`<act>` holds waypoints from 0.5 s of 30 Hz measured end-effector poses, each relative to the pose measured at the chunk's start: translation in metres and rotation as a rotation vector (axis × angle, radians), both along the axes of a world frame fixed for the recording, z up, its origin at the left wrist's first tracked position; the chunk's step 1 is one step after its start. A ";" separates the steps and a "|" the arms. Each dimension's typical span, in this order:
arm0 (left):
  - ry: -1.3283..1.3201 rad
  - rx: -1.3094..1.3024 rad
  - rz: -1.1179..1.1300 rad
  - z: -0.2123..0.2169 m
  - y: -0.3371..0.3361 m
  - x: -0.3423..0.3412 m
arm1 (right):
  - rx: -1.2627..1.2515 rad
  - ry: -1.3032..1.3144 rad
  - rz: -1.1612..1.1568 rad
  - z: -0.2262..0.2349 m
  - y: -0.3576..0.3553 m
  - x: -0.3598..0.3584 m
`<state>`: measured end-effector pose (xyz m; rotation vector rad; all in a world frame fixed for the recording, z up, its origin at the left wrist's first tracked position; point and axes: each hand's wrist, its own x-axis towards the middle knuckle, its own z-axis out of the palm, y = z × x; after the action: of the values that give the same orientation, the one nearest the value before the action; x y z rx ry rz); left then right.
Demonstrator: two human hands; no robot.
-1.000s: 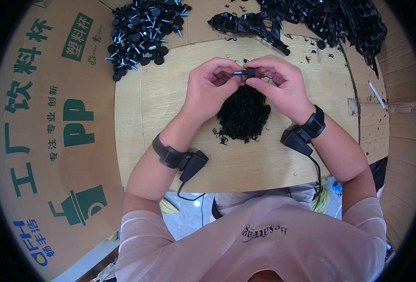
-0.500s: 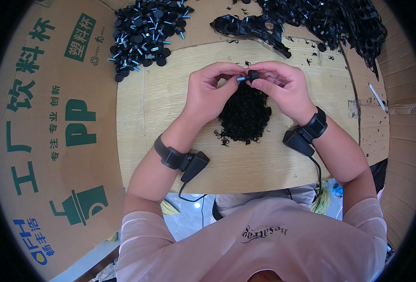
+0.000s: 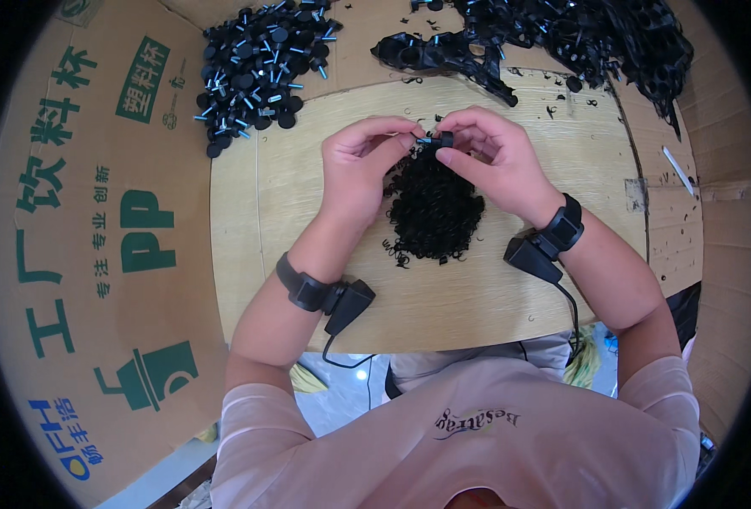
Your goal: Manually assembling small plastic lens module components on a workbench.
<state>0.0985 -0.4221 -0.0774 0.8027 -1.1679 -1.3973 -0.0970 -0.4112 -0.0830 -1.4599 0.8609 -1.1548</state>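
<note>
Over the far part of the board, my right hand (image 3: 502, 165) pinches the round black head of a screw (image 3: 446, 139) between thumb and fingers. Its bright threaded shank points left. My left hand (image 3: 358, 161) is closed in a pinch right at the shank's end; whether its fingertips grip the shank or a small black scrap is too small to tell. Just below the fingers lies a heap of small curled black scraps (image 3: 435, 208) on the pale wooden board (image 3: 307, 212).
A pile of black-headed screws (image 3: 256, 72) lies at the far left. Perforated black sheet scraps (image 3: 562, 42) are heaped at the far right. A white stick (image 3: 678, 170) rests on cardboard at right. A printed cardboard wall (image 3: 138, 322) rises at left. Cabled black wrist devices (image 3: 535, 257) are strapped on both arms.
Both hands have shifted slightly left with the screw. My left fingertips have slid toward the end of the shank, a little farther from its head.
</note>
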 end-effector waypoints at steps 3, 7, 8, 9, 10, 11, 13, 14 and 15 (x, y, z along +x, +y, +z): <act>0.326 0.111 -0.162 -0.003 -0.004 0.004 | 0.008 -0.034 0.000 0.002 0.001 0.000; 0.405 0.093 -0.239 -0.006 -0.008 0.004 | 0.017 -0.081 0.020 0.003 0.001 -0.001; 0.455 0.118 -0.261 -0.006 -0.009 0.004 | 0.024 -0.073 0.026 0.003 0.001 -0.001; 0.504 0.143 -0.281 -0.006 -0.010 0.005 | 0.031 -0.066 0.032 0.003 0.001 -0.001; 0.503 0.143 -0.283 -0.006 -0.010 0.006 | 0.030 -0.067 0.031 0.004 0.001 0.000; 0.506 0.148 -0.278 -0.006 -0.009 0.007 | 0.039 -0.077 0.032 0.005 0.001 0.001; 0.513 0.142 -0.275 -0.006 -0.011 0.006 | 0.037 -0.082 0.034 0.006 0.000 0.000; 0.512 0.147 -0.268 -0.008 -0.011 0.006 | 0.049 -0.080 0.023 0.002 0.001 0.000; 0.509 0.153 -0.259 -0.008 -0.011 0.006 | 0.062 -0.079 0.012 0.001 0.002 0.000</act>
<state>0.1046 -0.4329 -0.0858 0.3655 -0.7908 -1.7916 -0.0972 -0.4091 -0.0822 -1.3584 0.8247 -1.1595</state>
